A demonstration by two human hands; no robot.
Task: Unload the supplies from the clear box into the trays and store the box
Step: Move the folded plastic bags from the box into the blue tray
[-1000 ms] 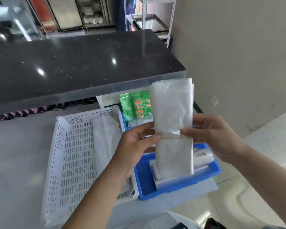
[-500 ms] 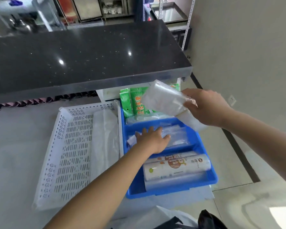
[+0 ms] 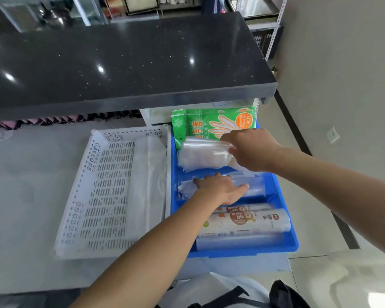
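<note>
On the pale counter (image 3: 27, 196), below a black stone shelf (image 3: 120, 63), two trays sit side by side and touching: one white perforated tray (image 3: 107, 192) on the left and one blue tray (image 3: 285, 238) on the right. The white tray holds a single strip of folded clear plastic (image 3: 149, 185) lying along its right wall.

In the blue tray the count runs thus: two green glove packets (image 3: 211, 125) stand at the far end, one narrow and one wide; two printed rolls (image 3: 247, 221) lie crosswise at the near end, with one plain clear roll (image 3: 236, 241) just in front of them; and one flat clear bag (image 3: 253, 185) lies in the middle.

The left hand (image 3: 220, 190) rests palm down on that flat bag, fingers straight and spread, gripping nothing. The right hand (image 3: 251, 150) has its fingers curled round the end of a bundle of clear plastic bags (image 3: 202, 154) (the bundle lies sideways over the far half of the blue tray, just in front of the glove packets; whether it touches the tray floor cannot be told).

The clear box is not in view.
</note>
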